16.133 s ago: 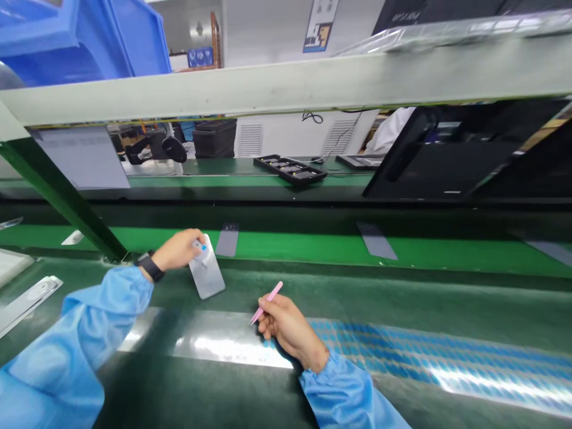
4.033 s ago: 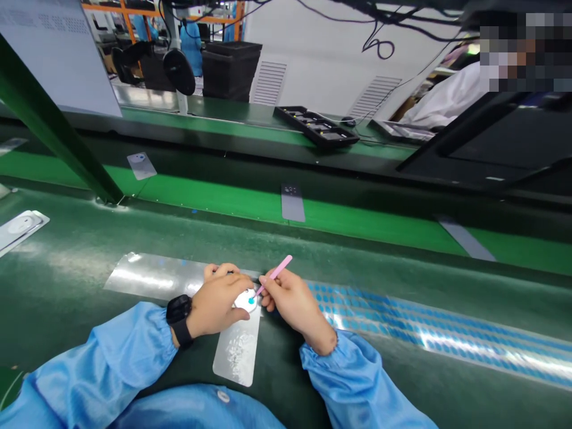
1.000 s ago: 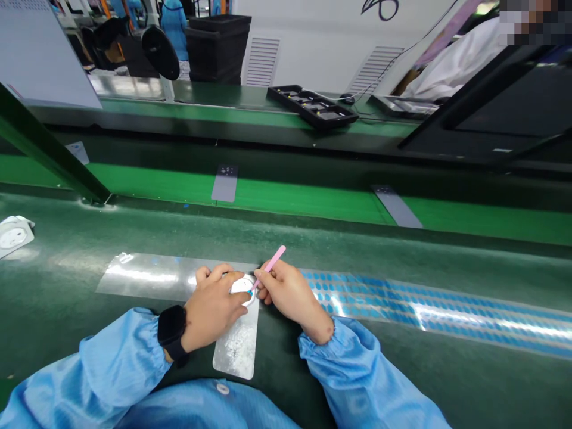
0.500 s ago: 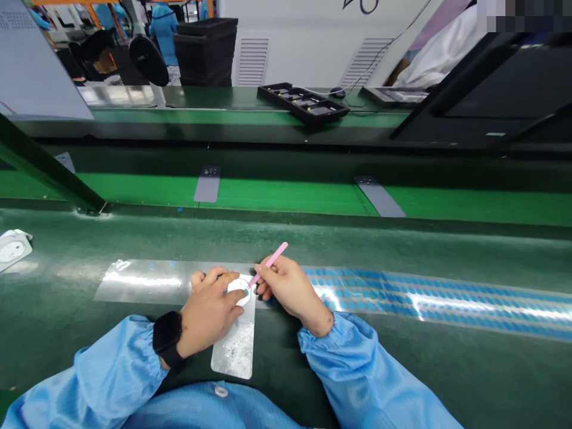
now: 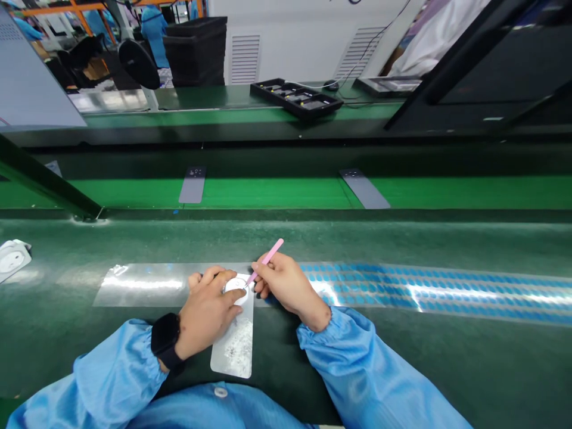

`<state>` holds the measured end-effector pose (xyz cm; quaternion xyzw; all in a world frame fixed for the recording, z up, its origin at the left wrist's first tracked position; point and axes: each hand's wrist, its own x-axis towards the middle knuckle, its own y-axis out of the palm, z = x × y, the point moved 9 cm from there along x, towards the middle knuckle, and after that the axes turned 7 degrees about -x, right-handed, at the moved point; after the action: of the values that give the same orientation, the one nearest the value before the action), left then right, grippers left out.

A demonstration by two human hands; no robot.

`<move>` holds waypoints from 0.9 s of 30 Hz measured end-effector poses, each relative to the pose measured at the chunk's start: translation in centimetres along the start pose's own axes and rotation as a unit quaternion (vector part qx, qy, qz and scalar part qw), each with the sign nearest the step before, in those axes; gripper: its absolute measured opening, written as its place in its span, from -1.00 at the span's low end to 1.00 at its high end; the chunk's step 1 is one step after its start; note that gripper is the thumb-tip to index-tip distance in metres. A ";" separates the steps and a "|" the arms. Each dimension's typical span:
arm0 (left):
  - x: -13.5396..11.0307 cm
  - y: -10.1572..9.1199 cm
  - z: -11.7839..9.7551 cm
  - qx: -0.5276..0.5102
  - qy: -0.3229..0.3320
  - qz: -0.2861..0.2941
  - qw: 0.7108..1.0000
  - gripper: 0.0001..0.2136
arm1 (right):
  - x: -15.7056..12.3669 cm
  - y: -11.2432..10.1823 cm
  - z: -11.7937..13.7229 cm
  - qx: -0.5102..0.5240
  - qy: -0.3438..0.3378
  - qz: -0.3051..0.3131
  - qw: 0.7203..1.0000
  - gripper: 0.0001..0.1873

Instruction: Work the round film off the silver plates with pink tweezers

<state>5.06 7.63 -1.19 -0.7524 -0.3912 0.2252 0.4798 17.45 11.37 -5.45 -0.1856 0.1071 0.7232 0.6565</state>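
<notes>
Line station, head view | I am watching the left hand [image 5: 208,313] clasping the silver panel [image 5: 235,353], pinning it flat on the tabletop [image 5: 447,369] to steady it | right hand [image 5: 286,286] is pinching pink tweezers [image 5: 267,260], tip touching the panel's top end | blue sticker strip [image 5: 424,292] lying alongside, within reach

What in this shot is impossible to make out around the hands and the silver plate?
Head view, the only one:
Tip of the pink tweezers in the right hand: too small, crowded by the left hand, so whatever it grips is unclear.
Top of the silver plate: covered by the left hand.
white part at the left edge: cut off by the frame.
black tray contents: too far and small.
</notes>
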 end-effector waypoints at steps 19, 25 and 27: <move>10.8 -9.1 4.0 -0.035 -0.053 -0.030 0.998 -0.78 | 0.5 -1.2 0.3 0.235 0.015 0.048 0.971 -0.58; 19.7 -17.1 11.2 0.062 -0.173 -0.149 0.972 -0.72 | 0.6 -1.0 0.0 0.256 0.015 0.049 0.965 -0.54; 19.6 -18.2 14.3 0.091 -0.241 -0.165 0.952 -0.67 | 0.6 -0.8 0.0 0.261 0.013 0.050 0.964 -0.53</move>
<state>-0.34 35.41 9.58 -0.5538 -0.5916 0.3523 0.4680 18.22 12.00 -5.65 -0.0115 0.3100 0.6999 0.6434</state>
